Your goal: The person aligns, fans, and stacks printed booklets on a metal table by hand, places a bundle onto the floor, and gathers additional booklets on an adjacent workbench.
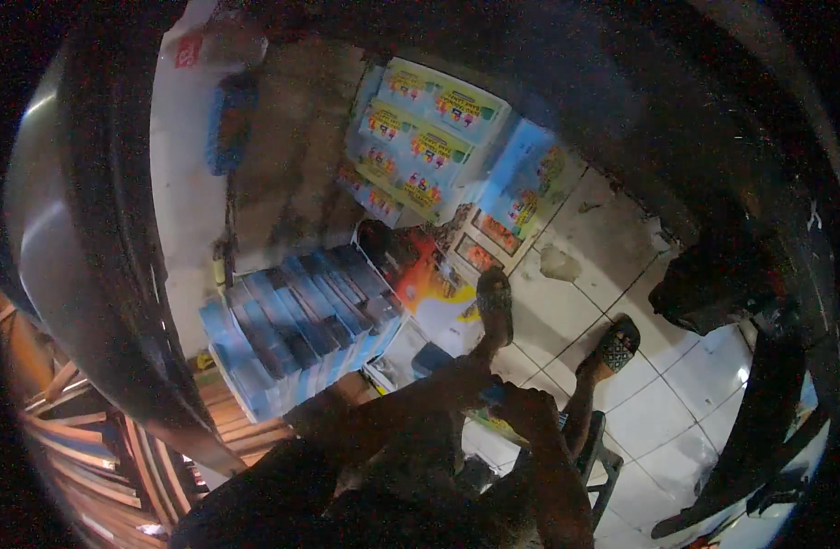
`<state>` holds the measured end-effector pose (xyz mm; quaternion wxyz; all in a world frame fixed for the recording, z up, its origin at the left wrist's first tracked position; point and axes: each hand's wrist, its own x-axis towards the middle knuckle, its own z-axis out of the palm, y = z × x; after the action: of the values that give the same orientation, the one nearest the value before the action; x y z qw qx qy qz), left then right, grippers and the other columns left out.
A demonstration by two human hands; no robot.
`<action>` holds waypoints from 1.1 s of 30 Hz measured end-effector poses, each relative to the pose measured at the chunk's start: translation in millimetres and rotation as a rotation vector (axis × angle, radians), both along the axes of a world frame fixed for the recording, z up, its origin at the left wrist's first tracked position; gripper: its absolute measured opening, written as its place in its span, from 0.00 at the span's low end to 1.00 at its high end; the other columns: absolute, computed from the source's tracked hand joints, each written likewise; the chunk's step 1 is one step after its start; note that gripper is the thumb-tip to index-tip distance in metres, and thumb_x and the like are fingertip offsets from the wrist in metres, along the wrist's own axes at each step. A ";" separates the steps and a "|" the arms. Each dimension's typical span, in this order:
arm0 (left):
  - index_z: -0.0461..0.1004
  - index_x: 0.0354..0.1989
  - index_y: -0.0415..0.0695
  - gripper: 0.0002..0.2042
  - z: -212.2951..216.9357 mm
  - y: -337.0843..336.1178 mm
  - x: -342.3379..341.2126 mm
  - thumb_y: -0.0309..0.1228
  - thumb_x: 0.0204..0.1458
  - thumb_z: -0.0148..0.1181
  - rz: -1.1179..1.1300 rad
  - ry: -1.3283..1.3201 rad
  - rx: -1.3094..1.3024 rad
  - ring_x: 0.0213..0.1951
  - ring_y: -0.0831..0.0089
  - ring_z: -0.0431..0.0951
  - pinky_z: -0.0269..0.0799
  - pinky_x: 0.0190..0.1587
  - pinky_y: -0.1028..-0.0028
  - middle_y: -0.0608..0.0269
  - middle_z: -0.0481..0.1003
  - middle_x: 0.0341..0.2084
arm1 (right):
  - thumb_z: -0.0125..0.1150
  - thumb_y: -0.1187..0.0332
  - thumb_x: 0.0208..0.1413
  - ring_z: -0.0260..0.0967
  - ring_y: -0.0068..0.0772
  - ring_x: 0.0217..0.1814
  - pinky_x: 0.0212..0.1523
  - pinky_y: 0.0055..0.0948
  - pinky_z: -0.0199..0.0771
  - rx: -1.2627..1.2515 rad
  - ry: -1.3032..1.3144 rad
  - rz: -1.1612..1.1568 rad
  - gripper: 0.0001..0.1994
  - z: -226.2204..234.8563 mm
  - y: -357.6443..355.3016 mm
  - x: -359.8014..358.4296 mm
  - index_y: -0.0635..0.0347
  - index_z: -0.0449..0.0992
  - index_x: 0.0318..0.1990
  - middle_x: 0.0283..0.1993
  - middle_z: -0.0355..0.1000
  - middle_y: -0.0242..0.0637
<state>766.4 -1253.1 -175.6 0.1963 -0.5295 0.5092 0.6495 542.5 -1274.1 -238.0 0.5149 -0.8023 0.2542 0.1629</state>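
Observation:
My left forearm reaches across from the lower left, and my left hand (471,373) is in deep shadow, its fingers not distinguishable. Close beside it, my right hand (528,412) is closed, with its fingers curled. A small blue object (494,394) shows between the two hands, at the right hand's fingertips; its kind cannot be told. Just below the hands lies a strip of something green and yellow (493,422), mostly hidden by them. A dark blue block-like thing (430,358) sits beyond my left forearm.
Stacked blue-and-dark booklets (301,316) stand at left beside wooden slats (95,457). Piles of colourful printed sheets (420,137) and a blue printed stack (525,178) lie farther off. Two sandalled feet (495,297) rest on white floor tiles (653,407). Dark shapes crowd the right.

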 end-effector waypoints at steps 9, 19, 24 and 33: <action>0.72 0.54 0.49 0.24 -12.3 3.7 4.7 0.50 0.53 0.61 0.056 0.003 -0.013 0.45 0.47 0.78 0.73 0.47 0.53 0.44 0.76 0.45 | 0.69 0.46 0.46 0.79 0.45 0.36 0.39 0.46 0.76 0.133 0.022 0.144 0.22 3.9 -50.6 30.3 0.50 0.74 0.41 0.33 0.79 0.41; 0.72 0.56 0.51 0.25 -29.8 16.3 20.6 0.51 0.54 0.60 0.093 -0.003 0.020 0.46 0.46 0.77 0.72 0.51 0.54 0.46 0.76 0.46 | 0.68 0.44 0.45 0.79 0.48 0.39 0.43 0.47 0.77 0.350 0.048 0.099 0.23 -13.4 -42.4 42.2 0.49 0.76 0.43 0.36 0.79 0.41; 0.72 0.57 0.51 0.28 -67.9 70.3 23.1 0.54 0.51 0.62 0.193 0.084 0.021 0.46 0.46 0.78 0.72 0.52 0.55 0.46 0.76 0.45 | 0.70 0.45 0.44 0.79 0.50 0.39 0.41 0.48 0.78 0.304 -0.059 0.050 0.23 -29.3 -23.2 34.1 0.47 0.77 0.44 0.35 0.79 0.43; 0.67 0.59 0.50 0.27 -34.8 -1.1 47.6 0.46 0.52 0.60 0.735 -0.048 0.084 0.50 0.52 0.75 0.72 0.51 0.54 0.48 0.72 0.49 | 0.69 0.46 0.45 0.79 0.50 0.38 0.42 0.47 0.78 0.330 0.176 -0.114 0.25 -22.0 -72.0 47.6 0.51 0.76 0.46 0.34 0.79 0.47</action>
<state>813.9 -1254.2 -210.4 -0.0167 -0.6838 0.2531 0.6842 590.1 -1346.1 -260.0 0.6236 -0.6741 0.3131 0.2423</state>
